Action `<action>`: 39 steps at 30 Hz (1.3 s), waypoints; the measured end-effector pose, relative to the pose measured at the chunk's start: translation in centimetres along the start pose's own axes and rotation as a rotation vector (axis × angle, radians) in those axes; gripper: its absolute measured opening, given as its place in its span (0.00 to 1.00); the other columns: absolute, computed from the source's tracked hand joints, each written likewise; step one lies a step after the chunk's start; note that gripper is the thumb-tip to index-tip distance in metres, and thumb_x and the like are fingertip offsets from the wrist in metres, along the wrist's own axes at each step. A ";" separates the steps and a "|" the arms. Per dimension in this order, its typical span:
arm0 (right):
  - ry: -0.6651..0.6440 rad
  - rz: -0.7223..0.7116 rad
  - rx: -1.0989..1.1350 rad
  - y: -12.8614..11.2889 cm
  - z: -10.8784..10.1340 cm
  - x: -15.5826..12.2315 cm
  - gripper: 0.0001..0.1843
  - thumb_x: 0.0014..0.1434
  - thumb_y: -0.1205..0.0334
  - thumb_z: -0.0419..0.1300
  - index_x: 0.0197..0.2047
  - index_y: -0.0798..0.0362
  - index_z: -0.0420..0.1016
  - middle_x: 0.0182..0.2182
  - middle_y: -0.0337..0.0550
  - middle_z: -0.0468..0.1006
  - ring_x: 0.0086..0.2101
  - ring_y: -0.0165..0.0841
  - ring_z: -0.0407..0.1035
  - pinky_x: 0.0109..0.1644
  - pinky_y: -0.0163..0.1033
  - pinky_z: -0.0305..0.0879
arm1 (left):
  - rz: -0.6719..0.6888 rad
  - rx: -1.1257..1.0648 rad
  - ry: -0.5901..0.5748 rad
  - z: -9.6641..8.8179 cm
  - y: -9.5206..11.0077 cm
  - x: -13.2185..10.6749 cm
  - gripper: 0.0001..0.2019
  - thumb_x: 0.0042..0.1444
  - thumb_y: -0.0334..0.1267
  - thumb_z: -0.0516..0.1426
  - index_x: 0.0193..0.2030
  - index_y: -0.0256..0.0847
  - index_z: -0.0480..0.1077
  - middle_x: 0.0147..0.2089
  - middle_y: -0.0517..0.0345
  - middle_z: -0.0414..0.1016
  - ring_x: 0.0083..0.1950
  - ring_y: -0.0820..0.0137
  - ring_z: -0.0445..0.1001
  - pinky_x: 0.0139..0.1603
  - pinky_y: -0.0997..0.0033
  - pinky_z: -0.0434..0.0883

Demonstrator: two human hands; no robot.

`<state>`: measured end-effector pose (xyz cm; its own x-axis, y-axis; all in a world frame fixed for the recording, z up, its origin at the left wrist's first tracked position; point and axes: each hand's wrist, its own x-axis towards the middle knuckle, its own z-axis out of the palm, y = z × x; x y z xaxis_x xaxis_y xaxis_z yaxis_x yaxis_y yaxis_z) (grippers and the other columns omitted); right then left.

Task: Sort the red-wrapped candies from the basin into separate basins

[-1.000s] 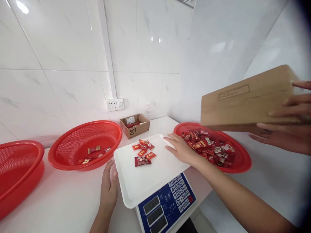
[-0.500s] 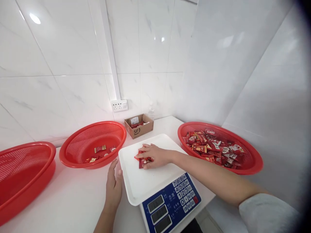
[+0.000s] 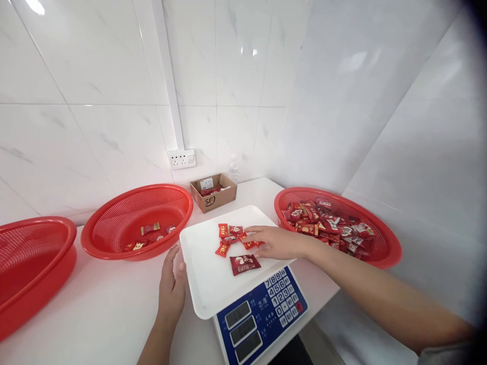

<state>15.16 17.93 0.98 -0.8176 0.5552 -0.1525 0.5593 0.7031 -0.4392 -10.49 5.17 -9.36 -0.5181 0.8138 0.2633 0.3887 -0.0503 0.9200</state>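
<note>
Several small red-wrapped candies (image 3: 229,239) lie loosely on the white pan of a digital scale (image 3: 207,284). A larger dark red packet (image 3: 245,264) lies flat just in front of them. My right hand (image 3: 276,242) reaches over the pan from the right, fingers apart, its fingertips at the rightmost candies and partly covering them. Nothing shows gripped in it. Beside the pan's left edge, my left hand (image 3: 173,286) is held with fingers stretched out and holds nothing. The blue keypad panel (image 3: 262,309) with its displays faces me.
On the right stands a red basket (image 3: 393,253) heaped with red packets. A second red basket (image 3: 91,238) at left holds a few packets; another red basket (image 3: 57,253) is farther left. Behind the scale sit a cardboard box (image 3: 224,199) and a clear bottle (image 3: 233,170) by the wall.
My right hand has moved right and opened, leaving the candies and the dark red packet spread on the pan. My left hand stays beside the pan. The view has shifted slightly.
</note>
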 end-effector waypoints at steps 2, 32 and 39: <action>0.026 -0.034 -0.007 -0.1 0.2 0.1 0.23 0.57 0.58 0.57 0.56 0.46 0.68 0.59 0.44 0.64 0.56 0.41 0.59 0.59 0.44 0.55 | -0.006 0.000 -0.001 0.0 0.0 0.0 0.26 0.60 0.54 0.45 0.61 0.46 0.56 0.65 0.52 0.56 0.65 0.58 0.53 0.64 0.51 0.53; 0.128 -0.087 -0.019 -1.2 1.7 0.7 0.18 0.57 0.59 0.57 0.50 0.50 0.73 0.51 0.47 0.70 0.52 0.39 0.62 0.57 0.45 0.57 | -0.053 0.005 -0.009 0.0 -0.9 0.2 0.27 0.59 0.55 0.44 0.61 0.45 0.55 0.65 0.49 0.55 0.66 0.56 0.52 0.63 0.49 0.54; 0.118 -0.040 -0.064 0.1 1.7 0.6 0.21 0.58 0.56 0.56 0.54 0.50 0.70 0.54 0.49 0.67 0.54 0.41 0.59 0.58 0.47 0.55 | -0.041 0.013 -0.006 0.0 -0.6 0.2 0.26 0.59 0.54 0.44 0.60 0.44 0.57 0.64 0.49 0.57 0.65 0.56 0.54 0.63 0.50 0.55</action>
<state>14.55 17.59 -0.67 -0.8196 0.5723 -0.0291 0.5376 0.7503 -0.3848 -10.84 5.30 -9.85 -0.5292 0.8184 0.2239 0.3770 -0.0096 0.9262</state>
